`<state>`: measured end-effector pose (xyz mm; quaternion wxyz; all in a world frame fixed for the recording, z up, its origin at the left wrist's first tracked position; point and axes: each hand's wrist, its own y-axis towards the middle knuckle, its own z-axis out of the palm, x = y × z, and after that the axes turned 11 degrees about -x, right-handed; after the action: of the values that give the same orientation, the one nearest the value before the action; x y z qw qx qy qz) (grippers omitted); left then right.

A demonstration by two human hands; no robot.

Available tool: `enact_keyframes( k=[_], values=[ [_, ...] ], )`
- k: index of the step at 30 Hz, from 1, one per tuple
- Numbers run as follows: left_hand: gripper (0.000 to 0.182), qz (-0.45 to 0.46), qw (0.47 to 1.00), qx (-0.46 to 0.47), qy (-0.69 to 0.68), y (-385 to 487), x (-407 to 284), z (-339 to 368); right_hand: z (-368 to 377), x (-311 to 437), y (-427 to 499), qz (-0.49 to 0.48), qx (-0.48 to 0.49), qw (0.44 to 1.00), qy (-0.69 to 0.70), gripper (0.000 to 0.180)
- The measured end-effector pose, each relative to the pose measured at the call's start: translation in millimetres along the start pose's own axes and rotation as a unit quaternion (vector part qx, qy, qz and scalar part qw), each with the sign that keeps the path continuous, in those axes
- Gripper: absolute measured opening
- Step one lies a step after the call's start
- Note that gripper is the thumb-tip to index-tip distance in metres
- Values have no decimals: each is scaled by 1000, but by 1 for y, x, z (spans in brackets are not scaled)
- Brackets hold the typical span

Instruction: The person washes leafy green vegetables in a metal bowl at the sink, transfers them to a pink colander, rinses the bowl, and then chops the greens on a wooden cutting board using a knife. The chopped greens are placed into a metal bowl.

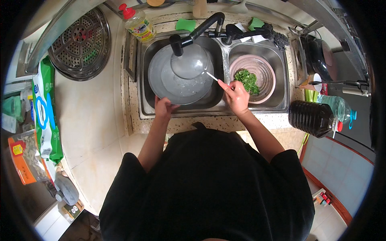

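Note:
My left hand (pixel 163 106) grips the near rim of a wide metal basin (pixel 156 81), which sits in the left sink bowl (pixel 217 51). My right hand (pixel 236 95) is closed around the thin, pale handle of a round strainer (pixel 189 61), apparently of fine mesh. The strainer lies over the far part of the basin, beneath the black faucet (pixel 193 34). Some clear liquid with small bubbles seems to be in the basin. Just right of my right hand, a pink plastic colander (pixel 268 78) in the right sink bowl (pixel 281 96) holds leafy greens (pixel 248 80).
Behind the sink are a dish soap bottle (pixel 138 25), a green sponge (pixel 185 25) and a dark scouring pad (pixel 279 39). Steamer racks (pixel 81 42) rest at the left. Large bottles of dark liquid (pixel 310 119) and clear liquid (pixel 339 108) lie at the right edge.

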<state>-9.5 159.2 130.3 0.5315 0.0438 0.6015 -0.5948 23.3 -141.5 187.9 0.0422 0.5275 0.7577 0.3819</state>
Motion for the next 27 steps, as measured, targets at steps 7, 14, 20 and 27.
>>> enact_keyframes(
  k=[7,14,20,27],
  values=[
    [72,-9,1000,-7,-1,-9,-3,-1,41,19,27,10,0,999,30,55],
    [71,-13,1000,-15,10,-10,-5,-1,47,22,33,27,6,999,29,57],
    [74,-27,999,-3,-24,-9,-3,1,41,20,28,34,-6,999,36,57],
    [78,-30,999,-7,-19,-7,-1,0,41,25,29,34,4,998,43,55]
  ],
)
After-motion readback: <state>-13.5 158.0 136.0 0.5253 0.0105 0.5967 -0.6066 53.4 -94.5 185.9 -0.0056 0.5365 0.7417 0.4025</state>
